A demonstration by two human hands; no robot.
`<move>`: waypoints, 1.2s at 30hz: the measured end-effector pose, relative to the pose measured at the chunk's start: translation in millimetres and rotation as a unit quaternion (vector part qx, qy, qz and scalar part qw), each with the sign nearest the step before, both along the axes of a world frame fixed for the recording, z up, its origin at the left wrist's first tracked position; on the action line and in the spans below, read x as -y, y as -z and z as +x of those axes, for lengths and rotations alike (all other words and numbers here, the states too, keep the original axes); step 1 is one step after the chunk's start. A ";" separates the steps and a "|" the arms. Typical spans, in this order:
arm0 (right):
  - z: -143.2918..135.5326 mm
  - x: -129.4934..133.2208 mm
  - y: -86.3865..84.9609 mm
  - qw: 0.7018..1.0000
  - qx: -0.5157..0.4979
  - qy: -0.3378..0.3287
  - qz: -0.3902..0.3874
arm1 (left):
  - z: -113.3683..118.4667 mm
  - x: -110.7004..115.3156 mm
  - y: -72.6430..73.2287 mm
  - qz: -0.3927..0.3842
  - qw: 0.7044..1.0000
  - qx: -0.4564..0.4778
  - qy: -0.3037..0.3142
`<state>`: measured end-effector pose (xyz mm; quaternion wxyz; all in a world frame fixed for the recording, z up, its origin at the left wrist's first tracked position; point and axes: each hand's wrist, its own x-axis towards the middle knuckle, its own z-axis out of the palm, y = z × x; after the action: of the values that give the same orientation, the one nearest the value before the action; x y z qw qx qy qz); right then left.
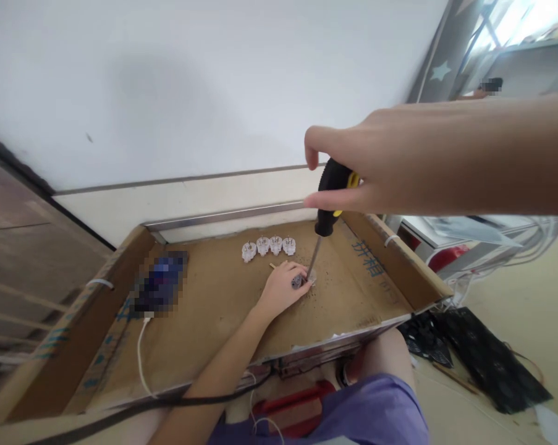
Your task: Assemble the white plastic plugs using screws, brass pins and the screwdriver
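Note:
My right hand (341, 164) is wrapped round the black and yellow handle of a screwdriver (330, 191), held upright with a slight tilt. Its metal shaft runs down to a small part beside my left hand (285, 285). The fingers of that hand are closed on a small plug part (297, 282), grey and round at its near end, against the cardboard. Fingers and shaft partly hide this part. Just behind stand several white plug parts (275, 245) in a row, metal pins upward.
A shallow cardboard tray (204, 334) with raised sides forms the work surface. At its left lies a blurred-out dark device (162, 281) with a white cable (141, 358). A black cable (135, 409) crosses the front. Black perforated sheets (492, 358) lie on the floor at right.

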<state>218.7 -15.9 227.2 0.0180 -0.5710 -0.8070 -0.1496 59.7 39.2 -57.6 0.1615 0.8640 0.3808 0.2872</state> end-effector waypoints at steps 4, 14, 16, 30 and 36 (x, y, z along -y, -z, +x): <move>1.0 -1.4 -2.3 0.997 0.030 -0.023 -0.070 | 1.1 -0.7 -1.0 -0.012 1.000 -0.016 0.001; 4.8 -13.8 0.4 0.996 0.086 0.006 -0.006 | 4.5 -0.8 -3.3 -0.001 0.999 -0.046 0.002; 2.0 -9.9 -4.1 0.995 0.069 0.008 -0.071 | 4.0 -0.2 -4.7 0.001 0.999 -0.046 -0.002; 13.0 -16.3 6.0 0.998 0.054 0.012 0.015 | -45.0 18.6 -36.5 0.058 0.992 -0.056 -0.096; 9.9 -2.7 8.7 0.999 0.010 -0.038 0.019 | -188.0 45.1 -50.5 0.163 0.899 -0.172 -0.369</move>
<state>228.6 -13.2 218.5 0.0265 -0.5380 -0.8253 -0.1695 -128.2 -5.8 -7.1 -0.1672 0.7117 0.6421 0.2308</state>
